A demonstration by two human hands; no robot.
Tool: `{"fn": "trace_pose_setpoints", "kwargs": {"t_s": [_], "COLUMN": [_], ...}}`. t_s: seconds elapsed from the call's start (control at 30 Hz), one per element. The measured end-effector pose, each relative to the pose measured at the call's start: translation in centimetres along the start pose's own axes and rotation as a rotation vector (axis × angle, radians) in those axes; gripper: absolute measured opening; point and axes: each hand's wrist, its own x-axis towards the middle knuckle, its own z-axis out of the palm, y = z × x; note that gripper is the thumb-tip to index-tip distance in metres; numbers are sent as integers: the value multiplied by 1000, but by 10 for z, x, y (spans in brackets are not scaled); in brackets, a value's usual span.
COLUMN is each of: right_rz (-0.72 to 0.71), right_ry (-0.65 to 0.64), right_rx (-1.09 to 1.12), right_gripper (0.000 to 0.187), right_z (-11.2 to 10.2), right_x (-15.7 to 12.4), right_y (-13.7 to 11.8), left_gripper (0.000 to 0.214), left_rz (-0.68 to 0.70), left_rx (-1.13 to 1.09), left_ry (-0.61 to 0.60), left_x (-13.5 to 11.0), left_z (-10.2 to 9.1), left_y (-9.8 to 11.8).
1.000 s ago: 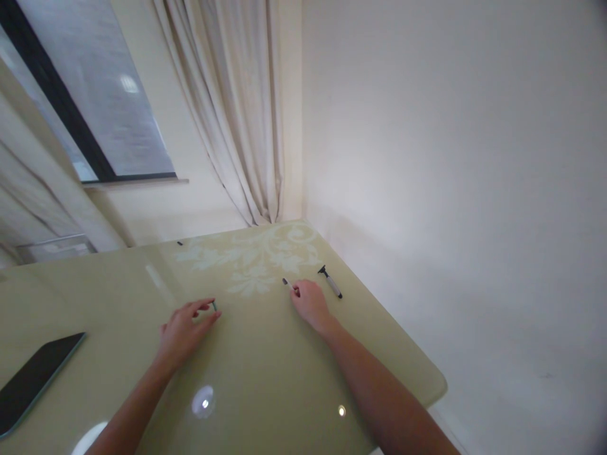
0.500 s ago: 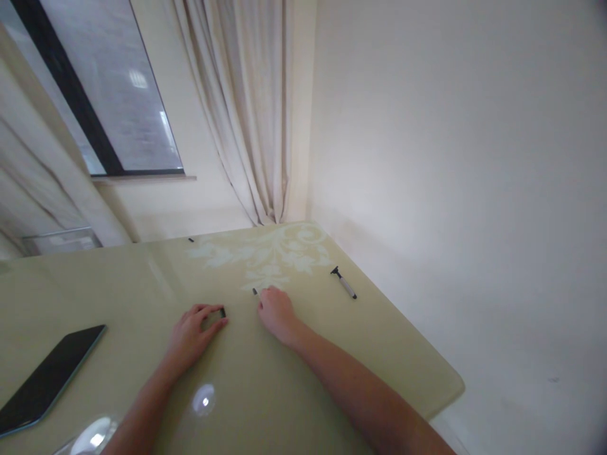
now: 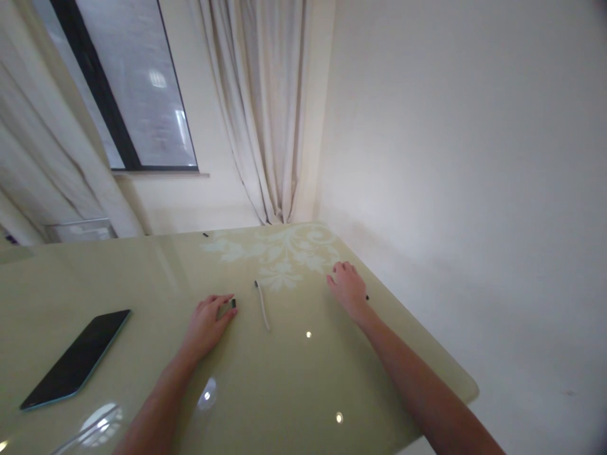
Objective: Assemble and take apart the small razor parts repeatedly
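Note:
My left hand (image 3: 208, 319) rests on the pale green glass table (image 3: 284, 379), with its thumb and forefinger pinched on a small dark object (image 3: 232, 304). Just to its right a thin white stick with a dark tip (image 3: 262, 306) lies loose on the glass. My right hand (image 3: 348, 285) is near the table's right edge, fingers curled down over a small black-and-white razor-like tool. Only the tool's dark end (image 3: 367, 297) shows from under the hand.
A dark phone (image 3: 76, 357) lies face up at the left. A tiny dark bit (image 3: 205, 234) sits by the far edge. A wall runs close along the right edge, with curtains (image 3: 265, 114) and a window (image 3: 137, 82) behind the table.
My right hand has let go of the white stick in the middle and moved right onto the tool by the edge. My left hand has stayed on the small dark object.

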Motion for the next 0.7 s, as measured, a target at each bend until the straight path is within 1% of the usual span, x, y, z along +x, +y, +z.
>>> {"fn": "trace_pose_setpoints", "kwargs": {"t_s": [0.03, 0.07, 0.13, 0.2, 0.27, 0.33, 0.4, 0.43, 0.53, 0.63, 0.7], "right_rz": [52, 89, 157, 168, 134, 81, 9, -51, -163, -212, -226], "right_ry": [30, 29, -34, -92, -108, -104, -106, -103, -149, -204, -205], "right_rx": [-54, -87, -77, -26, 15, 43, 104, 179, 349, 419, 441], "right_gripper": [20, 23, 24, 15, 10, 11, 11, 12, 11, 12, 13], "right_z": [-2, -4, -3, 0, 4, 9, 15, 17, 24, 29, 30], "right_x": [0, -1, -4, -5, -5, -6, -8, -10, -20, -28, -30], "right_y": [21, 40, 67, 79, 76, 58, 28, 10, -49, -100, -127], "left_gripper": [44, 41, 41, 50, 55, 50, 41, 38, 35, 37, 39], "left_rz": [-6, -8, 1, 1, -33, -47, -60, -73, -114, -121, -106], "left_rx": [5, 7, 20, 59, 134, 192, 213, 215, 225, 242, 244], "left_ry": [20, 39, 52, -3, -96, -147, -161, -162, -171, -184, -198], "left_x": [-1, -4, -12, -22, -30, -35, -36, -35, -35, -38, -40], "left_z": [0, 2, 6, 13, 19, 23, 24, 24, 21, 17, 16], "left_y": [6, 14, 36, 63, 87, 102, 107, 107, 101, 97, 97]}}
